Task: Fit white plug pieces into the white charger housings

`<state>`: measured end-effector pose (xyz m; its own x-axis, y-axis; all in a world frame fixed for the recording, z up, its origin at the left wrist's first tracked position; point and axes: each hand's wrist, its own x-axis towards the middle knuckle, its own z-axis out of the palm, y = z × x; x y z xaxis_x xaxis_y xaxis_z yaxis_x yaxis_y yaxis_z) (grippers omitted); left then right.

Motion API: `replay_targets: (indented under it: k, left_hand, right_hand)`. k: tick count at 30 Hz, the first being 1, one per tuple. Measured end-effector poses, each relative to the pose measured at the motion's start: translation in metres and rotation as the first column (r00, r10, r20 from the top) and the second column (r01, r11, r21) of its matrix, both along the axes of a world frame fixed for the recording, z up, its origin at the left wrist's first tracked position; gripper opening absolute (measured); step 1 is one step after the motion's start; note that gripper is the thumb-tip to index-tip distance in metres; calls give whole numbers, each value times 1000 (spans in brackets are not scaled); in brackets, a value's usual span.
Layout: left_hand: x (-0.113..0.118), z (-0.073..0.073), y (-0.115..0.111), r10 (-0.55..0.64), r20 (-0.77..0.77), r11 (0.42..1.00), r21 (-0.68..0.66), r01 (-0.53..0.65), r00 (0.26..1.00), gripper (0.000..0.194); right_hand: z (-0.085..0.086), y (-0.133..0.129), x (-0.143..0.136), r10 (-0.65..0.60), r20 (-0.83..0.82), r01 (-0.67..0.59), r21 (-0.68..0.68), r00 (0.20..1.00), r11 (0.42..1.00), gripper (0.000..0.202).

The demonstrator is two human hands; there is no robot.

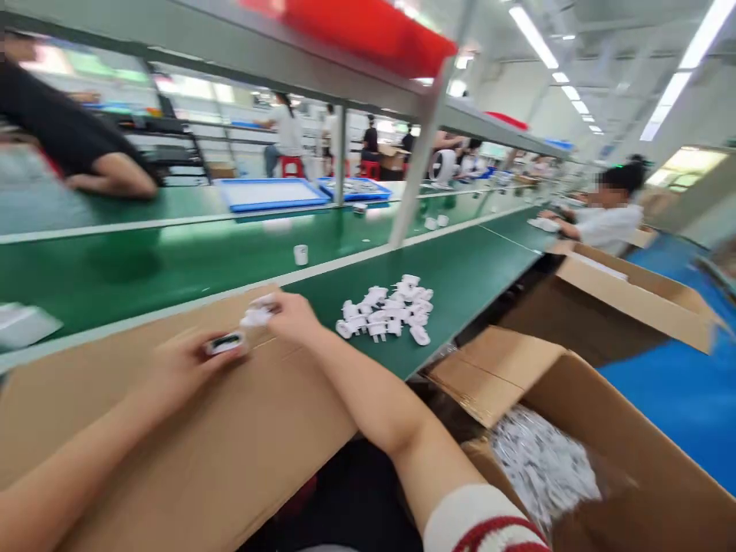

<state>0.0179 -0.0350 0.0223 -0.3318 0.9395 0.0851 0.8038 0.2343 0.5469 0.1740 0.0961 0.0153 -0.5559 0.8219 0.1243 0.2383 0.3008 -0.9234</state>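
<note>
My left hand (187, 360) is closed on a small white part with a dark opening (226, 344), held above the cardboard sheet (230, 445). Beside it, my right hand (294, 318) pinches another white piece (257, 314), blurred by motion. The two pieces are close together; whether they touch is unclear. To the right of my right hand, a pile of white plug-like parts (391, 310) lies on the green bench surface (460, 268).
An open cardboard box (632, 429) with bagged white parts (543, 464) stands at lower right. A metal post (422, 153) rises behind the pile. A white cup-shaped part (300, 254) and blue-rimmed trays (273, 205) lie farther back. Other people sit around the line.
</note>
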Motion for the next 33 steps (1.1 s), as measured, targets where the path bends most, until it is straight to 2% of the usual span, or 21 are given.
replay_targets:
  k: [2, 4, 7, 12, 19, 22, 26, 29, 33]
  left_hand:
    - [3, -11, -5, 0, 208, 994, 104, -22, 978, 64]
    - [5, -20, -4, -12, 376, 993, 115, -34, 926, 69]
    - [6, -28, -2, -34, 520, 991, 130, -39, 853, 74]
    - [7, -30, -2, -93, 576, 983, 182, -16, 812, 70]
    - [7, -31, -2, -117, 575, 981, 193, 4, 809, 66]
    - [7, -33, -2, -95, 572, 983, 182, -13, 815, 67]
    - [6, -34, -1, -89, 575, 984, 176, -17, 814, 68]
    - [5, -33, -1, -91, 564, 985, 174, -10, 821, 67]
    - [5, -29, -2, -97, 546, 985, 170, 3, 832, 67]
  right_hand:
    - [-7, 1, -4, 35, -146, -58, -154, 989, 986, 15]
    - [-9, 0, -6, 56, -230, -121, -277, 972, 953, 22]
    - [-7, -8, -5, 48, -256, -130, -314, 965, 941, 28]
    - [1, -26, -5, 43, -264, -93, -178, 964, 980, 29]
    - [5, -19, 1, 63, -359, -176, -290, 931, 941, 39]
    - [4, -16, 3, 80, -332, -163, -230, 940, 959, 38]
    - [3, -20, 3, 116, -237, -125, -22, 964, 992, 39]
    - [3, -26, 3, 148, -135, -128, 150, 980, 980, 40]
    - [0, -29, 3, 201, -50, -186, 218, 978, 958, 30]
